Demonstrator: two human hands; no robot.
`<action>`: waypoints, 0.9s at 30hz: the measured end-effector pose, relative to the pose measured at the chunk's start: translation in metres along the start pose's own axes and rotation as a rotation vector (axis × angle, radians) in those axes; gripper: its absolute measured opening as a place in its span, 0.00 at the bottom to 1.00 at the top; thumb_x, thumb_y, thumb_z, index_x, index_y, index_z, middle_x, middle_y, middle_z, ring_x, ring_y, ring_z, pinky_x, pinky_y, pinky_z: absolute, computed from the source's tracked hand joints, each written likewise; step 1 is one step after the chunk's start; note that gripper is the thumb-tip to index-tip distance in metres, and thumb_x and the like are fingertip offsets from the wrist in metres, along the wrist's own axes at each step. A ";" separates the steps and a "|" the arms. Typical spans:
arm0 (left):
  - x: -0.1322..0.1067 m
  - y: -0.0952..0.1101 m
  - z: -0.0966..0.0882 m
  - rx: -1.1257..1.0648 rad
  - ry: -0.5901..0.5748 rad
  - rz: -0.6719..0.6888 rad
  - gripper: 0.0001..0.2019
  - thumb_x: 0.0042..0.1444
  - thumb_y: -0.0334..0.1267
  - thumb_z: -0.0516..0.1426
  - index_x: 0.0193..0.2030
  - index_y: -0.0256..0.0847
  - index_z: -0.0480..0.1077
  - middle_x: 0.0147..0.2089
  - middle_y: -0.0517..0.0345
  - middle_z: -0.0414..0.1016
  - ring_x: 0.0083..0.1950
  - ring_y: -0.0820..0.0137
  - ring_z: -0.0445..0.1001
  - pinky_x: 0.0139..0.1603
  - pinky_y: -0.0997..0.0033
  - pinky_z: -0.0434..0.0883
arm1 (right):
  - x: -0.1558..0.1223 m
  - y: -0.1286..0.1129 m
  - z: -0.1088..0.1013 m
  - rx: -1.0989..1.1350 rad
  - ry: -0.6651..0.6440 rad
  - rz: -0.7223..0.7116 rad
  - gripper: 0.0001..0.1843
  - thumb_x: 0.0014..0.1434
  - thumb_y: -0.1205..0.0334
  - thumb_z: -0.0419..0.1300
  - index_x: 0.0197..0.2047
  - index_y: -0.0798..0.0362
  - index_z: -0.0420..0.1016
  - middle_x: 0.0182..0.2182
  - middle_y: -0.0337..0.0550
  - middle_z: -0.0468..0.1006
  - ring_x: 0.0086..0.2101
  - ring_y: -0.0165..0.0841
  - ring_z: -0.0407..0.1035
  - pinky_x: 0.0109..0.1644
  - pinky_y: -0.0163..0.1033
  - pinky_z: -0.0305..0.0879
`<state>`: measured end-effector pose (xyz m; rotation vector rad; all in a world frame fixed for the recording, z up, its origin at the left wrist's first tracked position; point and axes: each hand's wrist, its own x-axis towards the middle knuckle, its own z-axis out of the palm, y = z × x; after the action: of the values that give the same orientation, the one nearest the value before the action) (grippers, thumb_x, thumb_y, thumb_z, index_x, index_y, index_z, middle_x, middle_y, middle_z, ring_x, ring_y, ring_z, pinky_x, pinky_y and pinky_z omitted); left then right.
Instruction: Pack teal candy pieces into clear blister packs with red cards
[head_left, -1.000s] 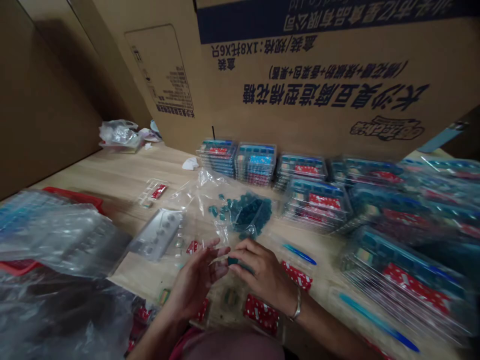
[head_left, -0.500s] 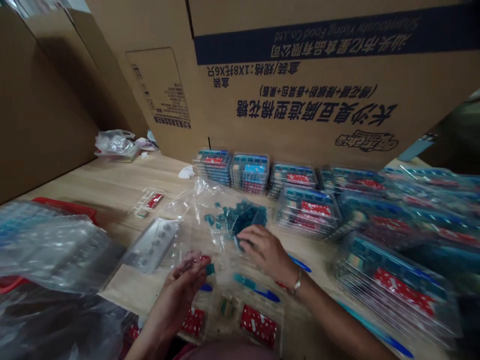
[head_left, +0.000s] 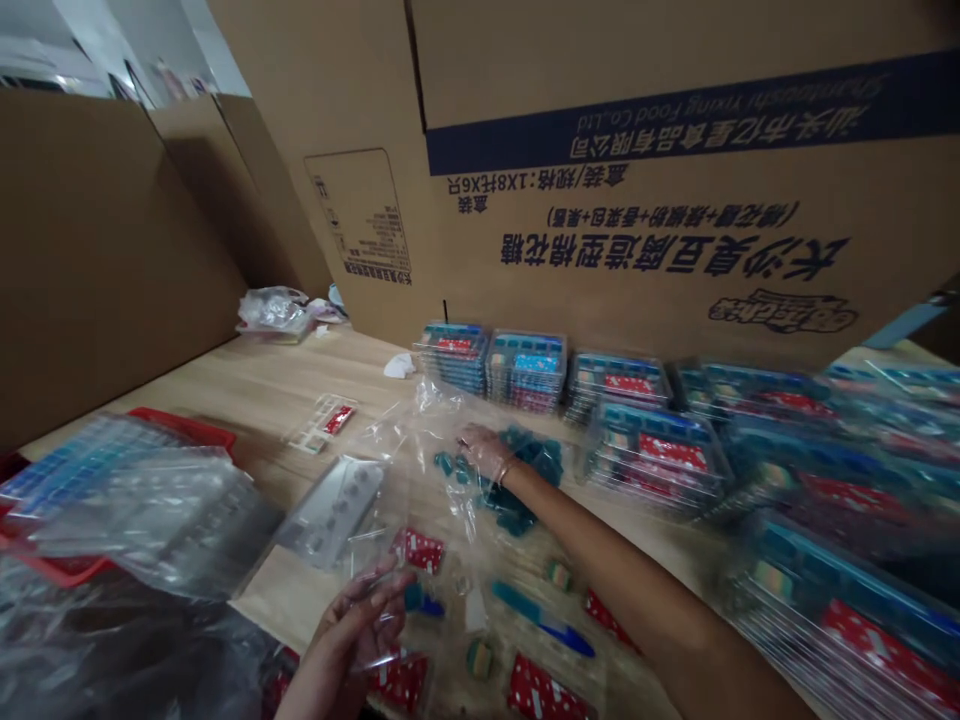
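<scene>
My right hand [head_left: 481, 450] reaches far forward, blurred behind the film of a clear plastic bag [head_left: 427, 470]. Its fingers are at a heap of small teal pieces [head_left: 534, 447] in that bag, and what they grip cannot be told. My left hand [head_left: 351, 620] is low and near me, palm up, with a small clear plastic blister tray [head_left: 379, 615] across its fingers. One teal piece [head_left: 412, 597] lies just beyond those fingertips. A thin bracelet [head_left: 507, 470] circles my right wrist.
Stacks of clear packs [head_left: 525, 372] with teal and red contents line the wooden table [head_left: 315, 375] at back and right. Red-dotted cards [head_left: 541, 690] lie in front. Bagged clear trays sit in a red crate [head_left: 180, 425] at left. A large printed carton [head_left: 637, 240] stands behind.
My right hand has moved from the pinch with my left hand, forward into the bag by the teal heap. My left hand has dropped lower and nearer me. The view has shifted slightly.
</scene>
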<state>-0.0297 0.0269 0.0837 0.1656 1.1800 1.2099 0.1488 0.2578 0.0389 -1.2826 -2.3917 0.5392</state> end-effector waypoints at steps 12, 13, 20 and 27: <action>0.015 0.004 0.032 0.002 -0.036 -0.007 0.20 0.37 0.31 0.66 0.42 0.34 0.75 0.47 0.44 0.78 0.52 0.57 0.73 0.52 0.64 0.70 | -0.116 0.008 -0.028 0.491 0.248 0.111 0.14 0.56 0.69 0.56 0.46 0.53 0.72 0.41 0.46 0.74 0.42 0.34 0.70 0.48 0.42 0.68; 0.015 0.005 0.036 0.007 -0.036 -0.011 0.21 0.37 0.31 0.66 0.42 0.34 0.75 0.47 0.44 0.78 0.53 0.56 0.73 0.52 0.63 0.70 | -0.126 0.005 -0.030 0.646 0.267 0.133 0.13 0.56 0.65 0.58 0.46 0.52 0.71 0.40 0.44 0.76 0.41 0.33 0.71 0.47 0.41 0.69; 0.016 -0.002 0.053 0.075 -0.102 -0.048 0.23 0.34 0.35 0.68 0.42 0.35 0.74 0.49 0.44 0.76 0.52 0.56 0.73 0.51 0.62 0.70 | -0.146 -0.014 -0.045 1.158 0.164 0.221 0.14 0.51 0.54 0.66 0.38 0.51 0.72 0.31 0.39 0.78 0.34 0.31 0.76 0.38 0.36 0.70; 0.011 -0.003 0.060 0.046 -0.100 0.011 0.24 0.36 0.35 0.68 0.44 0.36 0.72 0.47 0.46 0.77 0.44 0.64 0.77 0.45 0.70 0.72 | -0.130 -0.030 -0.051 1.047 0.105 0.079 0.15 0.54 0.55 0.62 0.43 0.52 0.74 0.28 0.38 0.76 0.28 0.28 0.71 0.33 0.34 0.67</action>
<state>0.0169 0.0617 0.1013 0.2647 1.1219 1.1716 0.2195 0.1404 0.0789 -0.8555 -1.5301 1.4358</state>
